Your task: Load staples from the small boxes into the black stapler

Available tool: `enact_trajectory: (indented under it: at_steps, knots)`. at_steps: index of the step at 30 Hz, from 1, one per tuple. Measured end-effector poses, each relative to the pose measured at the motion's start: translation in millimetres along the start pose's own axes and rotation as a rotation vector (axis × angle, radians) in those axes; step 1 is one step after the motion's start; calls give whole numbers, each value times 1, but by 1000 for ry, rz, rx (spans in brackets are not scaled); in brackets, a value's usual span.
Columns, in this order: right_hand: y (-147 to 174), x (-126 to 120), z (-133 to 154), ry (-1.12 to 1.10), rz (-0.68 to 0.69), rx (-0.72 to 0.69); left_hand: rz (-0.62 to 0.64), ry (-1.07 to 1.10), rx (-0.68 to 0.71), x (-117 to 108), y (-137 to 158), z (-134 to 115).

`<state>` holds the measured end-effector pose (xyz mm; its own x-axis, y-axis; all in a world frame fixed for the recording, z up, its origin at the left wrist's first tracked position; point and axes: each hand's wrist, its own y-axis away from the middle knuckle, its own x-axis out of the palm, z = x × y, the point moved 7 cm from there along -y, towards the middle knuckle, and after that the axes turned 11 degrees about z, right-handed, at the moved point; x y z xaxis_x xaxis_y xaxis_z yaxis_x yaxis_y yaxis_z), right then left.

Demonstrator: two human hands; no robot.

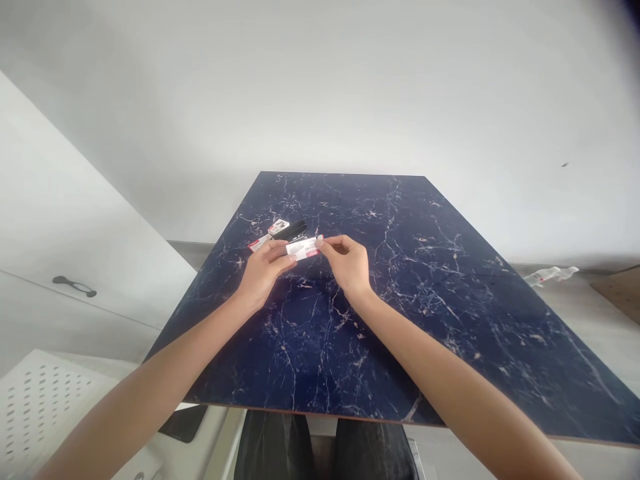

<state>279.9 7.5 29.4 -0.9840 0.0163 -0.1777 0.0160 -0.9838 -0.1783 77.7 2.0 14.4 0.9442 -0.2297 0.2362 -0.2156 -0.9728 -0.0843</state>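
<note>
A small white-and-red box is held just above the table between both hands. My left hand pinches its left end, thumb in front and fingers behind. At the right end, the thumb and index finger of my right hand close on the box's edge. Just behind it lies a black object that looks like a stapler, partly covered by the box and my left fingers. Another white box with a dark picture on it rests beside that, along with a red-and-white piece of packaging.
The dark blue marble-patterned table reaches back to a white wall. A white cabinet with a dark handle stands at the left. Past the table's right edge, clear plastic bottles lie near a brown board.
</note>
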Motion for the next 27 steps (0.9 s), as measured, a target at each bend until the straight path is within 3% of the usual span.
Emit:
enact_trajectory:
  at_steps: [5, 16, 21, 25, 27]
  knots:
    - [6, 8, 10, -46, 30, -57, -33, 5, 29, -5, -1, -2]
    - [9, 14, 23, 257, 115, -201, -67, -93, 58, -9, -1, -8]
    - [2, 20, 3, 46, 209, -14, -63, -96, 73, -9, -2, -8]
    - [-7, 12, 1, -231, 152, -16, -28, -61, 46, -7, -3, -10]
    - [-8, 11, 1, -308, 185, 23, -1, -53, 25, -5, -3, -12]
